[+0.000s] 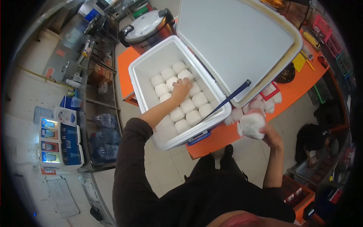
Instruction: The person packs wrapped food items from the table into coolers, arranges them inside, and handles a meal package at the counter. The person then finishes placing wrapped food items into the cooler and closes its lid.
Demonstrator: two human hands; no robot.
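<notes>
My left hand (pixel 181 89) reaches into a white cooler box (pixel 145 102), its fingers closed over the white rounded bundles (pixel 199 99) lying in rows inside; which bundle they grip is partly hidden. The box's large lid (pixel 234 41) stands open on the far right side, with a dark blue strap (pixel 230 98) running down from it. To the right of the box, my right hand (pixel 269 135) holds a white wrapped bundle (pixel 252 125) over the edge of the orange table (pixel 211 143). More white bundles (pixel 269 105) lie on the table beyond it.
Behind the box is a large lidded pot (pixel 148 30). A red frame (pixel 270 91), a dark round pan (pixel 286 73) and a yellow item (pixel 298 62) are on the table's right part. Water bottles (pixel 107 138) sit on a left shelf. Another person (pixel 311 142) works at lower right.
</notes>
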